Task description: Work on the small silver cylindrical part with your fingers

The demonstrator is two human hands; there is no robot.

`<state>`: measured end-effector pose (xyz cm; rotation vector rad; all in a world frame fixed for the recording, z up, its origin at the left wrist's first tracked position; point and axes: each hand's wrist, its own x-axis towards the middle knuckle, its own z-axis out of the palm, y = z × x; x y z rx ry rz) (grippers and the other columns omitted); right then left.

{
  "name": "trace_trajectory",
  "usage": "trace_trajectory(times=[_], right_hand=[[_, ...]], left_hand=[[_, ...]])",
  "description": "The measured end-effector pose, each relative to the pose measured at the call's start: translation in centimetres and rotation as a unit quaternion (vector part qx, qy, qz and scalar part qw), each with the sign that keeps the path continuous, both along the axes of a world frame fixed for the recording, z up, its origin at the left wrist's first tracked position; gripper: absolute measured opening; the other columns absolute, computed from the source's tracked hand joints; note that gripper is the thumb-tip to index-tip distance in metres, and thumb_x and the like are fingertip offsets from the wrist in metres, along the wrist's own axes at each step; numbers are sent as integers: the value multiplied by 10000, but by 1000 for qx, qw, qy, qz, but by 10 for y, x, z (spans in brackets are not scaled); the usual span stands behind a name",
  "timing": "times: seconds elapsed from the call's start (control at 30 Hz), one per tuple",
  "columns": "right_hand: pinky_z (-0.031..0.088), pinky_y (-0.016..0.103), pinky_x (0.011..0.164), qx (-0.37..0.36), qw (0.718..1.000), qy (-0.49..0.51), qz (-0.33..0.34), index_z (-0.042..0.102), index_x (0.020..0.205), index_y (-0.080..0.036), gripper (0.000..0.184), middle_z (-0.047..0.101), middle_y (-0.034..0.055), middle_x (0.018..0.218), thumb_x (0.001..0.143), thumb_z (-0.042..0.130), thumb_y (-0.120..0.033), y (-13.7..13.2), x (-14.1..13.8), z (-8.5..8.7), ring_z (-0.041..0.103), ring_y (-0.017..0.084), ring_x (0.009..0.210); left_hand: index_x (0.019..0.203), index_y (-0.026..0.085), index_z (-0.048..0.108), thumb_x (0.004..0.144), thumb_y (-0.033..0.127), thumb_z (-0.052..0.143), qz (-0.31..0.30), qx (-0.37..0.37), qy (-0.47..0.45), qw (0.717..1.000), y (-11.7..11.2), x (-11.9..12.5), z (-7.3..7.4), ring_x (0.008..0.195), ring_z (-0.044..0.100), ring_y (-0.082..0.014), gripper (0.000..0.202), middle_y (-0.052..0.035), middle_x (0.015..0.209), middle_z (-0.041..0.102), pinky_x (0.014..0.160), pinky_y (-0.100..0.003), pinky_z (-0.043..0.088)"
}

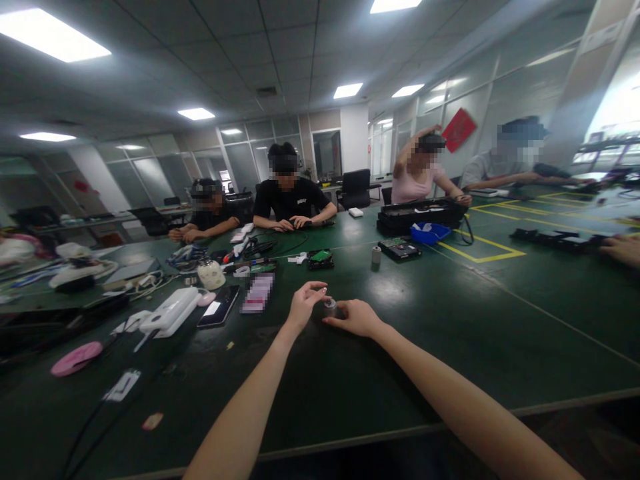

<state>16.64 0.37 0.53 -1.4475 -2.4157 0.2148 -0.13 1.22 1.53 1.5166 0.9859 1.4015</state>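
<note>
My right hand (357, 318) curls around a small grey cylinder (331, 304) with a pale round top, its thumb in front and its fingers behind. The cylinder is upright on the dark green table (450, 347). My left hand (304, 305) is just left of it, with thumb and fingertips drawn close together by the cylinder's top rim. Whatever lies between those fingertips is too small to make out. A similar grey cylinder (376, 255) stands farther back. Near it are a black device (400, 249) with a green board and a smaller black device (321, 259).
On the left lie a dark phone (219, 306), a phone with a lit screen (258, 293), a white power strip (173, 312), a cream jar (211, 274) and cables. A blue tray (430, 233) sits beside a long black unit (420, 215). Several people sit around the table.
</note>
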Motion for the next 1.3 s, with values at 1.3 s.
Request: trace_trajectory(times=[1.3], right_hand=[[314, 238, 517, 7, 1000, 10, 6, 667, 850, -217, 516, 682, 36, 732, 794, 468, -689, -1, 0, 1, 617, 185, 650]], left_hand=[[927, 192, 647, 752, 289, 690, 139, 62, 147, 977, 10, -13, -10, 852, 707, -225, 204, -66, 855, 763, 773, -305, 492]])
